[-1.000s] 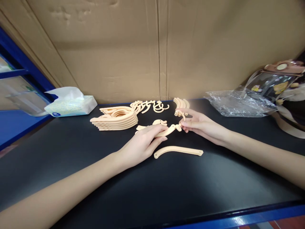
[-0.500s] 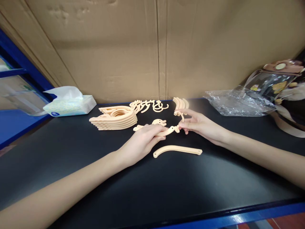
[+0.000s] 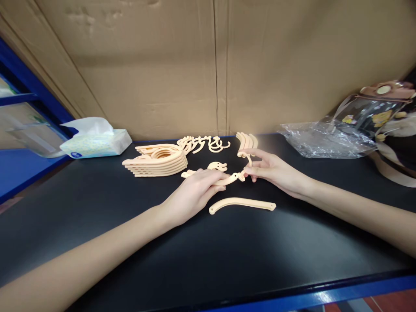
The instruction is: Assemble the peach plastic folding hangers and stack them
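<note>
Hardly anything has moved since the earlier frame: your left hand (image 3: 197, 191) grips a bar (image 3: 230, 179), your right hand (image 3: 274, 172) pinches a hook (image 3: 249, 160) at its end, joined or not unclear, while the loose bar (image 3: 242, 202) nearer you lies unattached.

Front curved bar (image 3: 242, 202): one; tissue pack (image 3: 97, 144), bottle (image 3: 367, 110), plastic bag (image 3: 325, 141): one each.

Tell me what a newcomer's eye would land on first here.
Probably the center, where the left hand holds a cream curved piece and the right hand a cream hook, their ends close together. Next, the loose curved bar lying nearer the viewer on the black table, and the neat cream stack beyond the left hand.
</note>
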### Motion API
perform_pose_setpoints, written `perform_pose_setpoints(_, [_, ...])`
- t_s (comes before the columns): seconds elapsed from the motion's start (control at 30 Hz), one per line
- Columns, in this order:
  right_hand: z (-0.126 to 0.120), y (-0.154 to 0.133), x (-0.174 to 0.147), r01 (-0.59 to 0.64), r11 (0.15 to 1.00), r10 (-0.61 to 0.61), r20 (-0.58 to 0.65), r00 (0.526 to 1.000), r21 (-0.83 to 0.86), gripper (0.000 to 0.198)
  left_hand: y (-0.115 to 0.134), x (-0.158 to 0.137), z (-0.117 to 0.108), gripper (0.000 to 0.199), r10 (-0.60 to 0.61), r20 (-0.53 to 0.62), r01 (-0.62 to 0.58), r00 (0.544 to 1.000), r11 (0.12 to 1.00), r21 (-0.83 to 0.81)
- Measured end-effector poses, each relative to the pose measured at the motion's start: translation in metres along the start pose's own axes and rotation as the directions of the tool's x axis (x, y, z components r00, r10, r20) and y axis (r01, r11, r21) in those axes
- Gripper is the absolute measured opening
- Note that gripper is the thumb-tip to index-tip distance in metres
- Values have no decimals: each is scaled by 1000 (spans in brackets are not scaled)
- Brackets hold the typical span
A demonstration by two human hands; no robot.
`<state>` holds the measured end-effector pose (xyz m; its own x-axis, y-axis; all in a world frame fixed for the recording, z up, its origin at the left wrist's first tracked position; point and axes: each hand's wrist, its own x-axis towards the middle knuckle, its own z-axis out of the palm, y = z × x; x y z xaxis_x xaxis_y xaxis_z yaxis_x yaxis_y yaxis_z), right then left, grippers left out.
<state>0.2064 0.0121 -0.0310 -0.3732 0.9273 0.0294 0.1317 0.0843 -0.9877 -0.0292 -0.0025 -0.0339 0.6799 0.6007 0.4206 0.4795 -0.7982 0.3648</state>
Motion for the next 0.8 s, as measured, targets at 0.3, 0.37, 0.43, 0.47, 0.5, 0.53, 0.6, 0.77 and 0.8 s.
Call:
perform_pose_setpoints(0.3, [2, -1, -1, 20, 999, -22, -26, 999, -49, 55, 0, 0, 0, 18, 24, -3, -24, 1000, 999, 35])
perform_pose_setpoints(0.37, [2, -1, -2, 23, 998, -24, -25, 999, -57, 55, 1, 0, 0, 19, 34, 5, -34, 999, 998, 44])
perform_pose_setpoints(0.43, [3, -2, -2, 28, 998, -30, -27, 999, -64, 55, 1, 0, 0, 20, 49, 19, -50, 999, 997, 51])
perform_pose_setpoints(0.47, [3, -3, -1, 31, 997, -33, -29, 999, -68, 55, 1, 0, 0, 20, 58, 24, -59, 998, 997, 54])
perform_pose_setpoints(0.5, [4, -3, -1, 36, 997, -38, -32, 999, -71, 54, 2, 0, 0, 20, 65, 27, -66, 998, 996, 58])
perform_pose_setpoints(0.53, [4, -3, -1, 40, 997, -42, -33, 999, -73, 54, 2, 0, 0, 20, 68, 29, -69, 997, 996, 63])
perform_pose_setpoints(0.6, [3, -3, 0, 44, 996, -47, -34, 998, -73, 54, 2, 1, 0, 20, 61, 24, -63, 998, 995, 76])
perform_pose_setpoints(0.77, [-4, 0, 2, 34, 999, -32, 75, 997, -17, 57, 1, 0, 0, 19, 87, 2, -87, 996, 995, 56])
perform_pose_setpoints(0.8, [-7, -1, 3, 25, 1000, -25, 119, 993, 0, 57, 1, 0, 0, 19, 101, 5, -101, 995, 994, 46])
